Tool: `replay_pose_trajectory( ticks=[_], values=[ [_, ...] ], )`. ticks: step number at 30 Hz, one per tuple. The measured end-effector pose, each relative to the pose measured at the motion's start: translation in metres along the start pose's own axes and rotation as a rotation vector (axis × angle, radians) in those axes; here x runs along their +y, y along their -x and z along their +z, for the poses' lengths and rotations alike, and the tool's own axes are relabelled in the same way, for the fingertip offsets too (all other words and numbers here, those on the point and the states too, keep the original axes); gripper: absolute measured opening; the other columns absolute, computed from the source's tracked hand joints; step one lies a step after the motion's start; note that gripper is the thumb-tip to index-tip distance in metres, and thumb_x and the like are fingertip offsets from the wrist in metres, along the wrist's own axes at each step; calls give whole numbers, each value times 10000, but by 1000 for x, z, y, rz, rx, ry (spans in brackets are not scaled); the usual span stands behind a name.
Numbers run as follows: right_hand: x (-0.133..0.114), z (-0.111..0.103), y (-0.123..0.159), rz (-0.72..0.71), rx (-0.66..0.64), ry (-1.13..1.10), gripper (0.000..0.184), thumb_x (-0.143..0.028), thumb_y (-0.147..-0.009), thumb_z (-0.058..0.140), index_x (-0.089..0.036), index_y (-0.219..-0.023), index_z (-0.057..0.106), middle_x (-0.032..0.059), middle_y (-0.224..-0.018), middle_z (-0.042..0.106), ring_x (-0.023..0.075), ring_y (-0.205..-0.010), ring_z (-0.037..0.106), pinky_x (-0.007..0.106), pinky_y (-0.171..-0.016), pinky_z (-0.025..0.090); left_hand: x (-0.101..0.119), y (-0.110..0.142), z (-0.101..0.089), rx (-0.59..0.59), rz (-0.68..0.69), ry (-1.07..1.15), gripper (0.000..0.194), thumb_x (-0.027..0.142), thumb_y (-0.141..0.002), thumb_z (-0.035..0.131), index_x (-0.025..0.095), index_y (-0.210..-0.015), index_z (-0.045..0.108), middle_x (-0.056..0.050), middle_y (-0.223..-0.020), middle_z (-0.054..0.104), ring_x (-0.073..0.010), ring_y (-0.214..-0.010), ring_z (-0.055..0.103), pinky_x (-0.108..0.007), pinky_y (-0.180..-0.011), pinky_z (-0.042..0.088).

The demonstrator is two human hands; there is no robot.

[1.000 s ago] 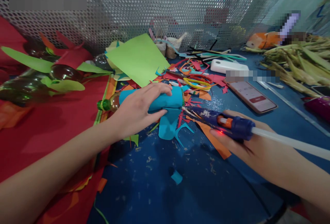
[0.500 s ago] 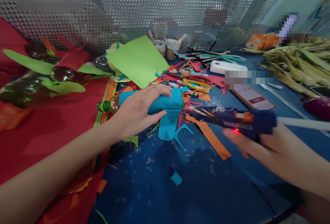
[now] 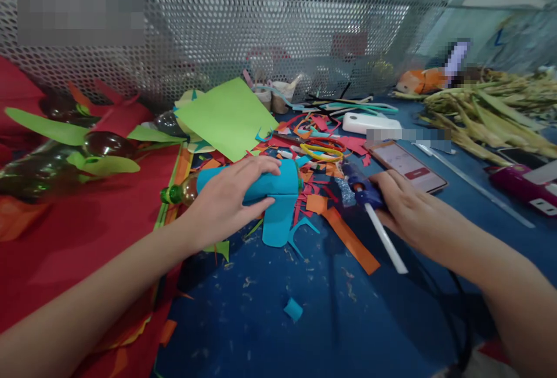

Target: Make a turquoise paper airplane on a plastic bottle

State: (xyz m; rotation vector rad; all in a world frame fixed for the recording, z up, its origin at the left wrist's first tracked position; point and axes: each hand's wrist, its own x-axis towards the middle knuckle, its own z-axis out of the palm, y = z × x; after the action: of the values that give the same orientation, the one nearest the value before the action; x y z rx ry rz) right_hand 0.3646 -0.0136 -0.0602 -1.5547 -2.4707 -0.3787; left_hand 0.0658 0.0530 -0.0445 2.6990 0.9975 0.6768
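A plastic bottle (image 3: pixel 190 188) with a green cap lies on its side, wrapped in blue paper (image 3: pixel 285 176). My left hand (image 3: pixel 237 195) is closed over the wrapped bottle from above. From the wrap a rounded blue paper flap (image 3: pixel 278 221) extends toward me. My right hand (image 3: pixel 398 195) grips a dark blue glue gun (image 3: pixel 368 194) right of the bottle. The gun points away from me, and a white glue stick (image 3: pixel 387 242) sticks out of its back. Its nozzle is hard to make out among the scraps.
Paper scraps (image 3: pixel 313 178) and an orange strip (image 3: pixel 351 242) lie by the bottle. A phone (image 3: pixel 409 166) and a white device (image 3: pixel 372 124) are behind the glue gun. Green paper (image 3: pixel 230 114) lies at the back, before a perforated metal panel (image 3: pixel 278 13). Red sheets (image 3: pixel 87 227) cover the left side.
The glue gun in my right hand has swung from pointing left at the bottle's end to pointing away from me. My left hand still holds the bottle.
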Motion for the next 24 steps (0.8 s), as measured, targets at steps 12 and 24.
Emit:
replay_pose_trajectory(
  ticks=[12, 24],
  values=[
    [5, -13, 18, -55, -180, -97, 340, -447, -932, 400, -164, -1090, 502, 138, -1061, 589, 273, -981, 615, 398, -807, 511, -6, 4, 2, -5, -6, -18, 300, 272, -866, 558, 251, -1148, 458, -64, -1283, 557, -243, -1206, 516, -431, -987, 431],
    [-62, -21, -72, 3, -85, -449, 194, -281, -774, 681, -202, -838, 516, 55, -840, 632, 236, -808, 603, 322, -659, 431, -9, 4, 3, 3, 2, -27, 311, 274, -863, 562, 247, -1153, 452, -65, -1294, 545, -239, -1196, 514, -409, -983, 426]
  ],
)
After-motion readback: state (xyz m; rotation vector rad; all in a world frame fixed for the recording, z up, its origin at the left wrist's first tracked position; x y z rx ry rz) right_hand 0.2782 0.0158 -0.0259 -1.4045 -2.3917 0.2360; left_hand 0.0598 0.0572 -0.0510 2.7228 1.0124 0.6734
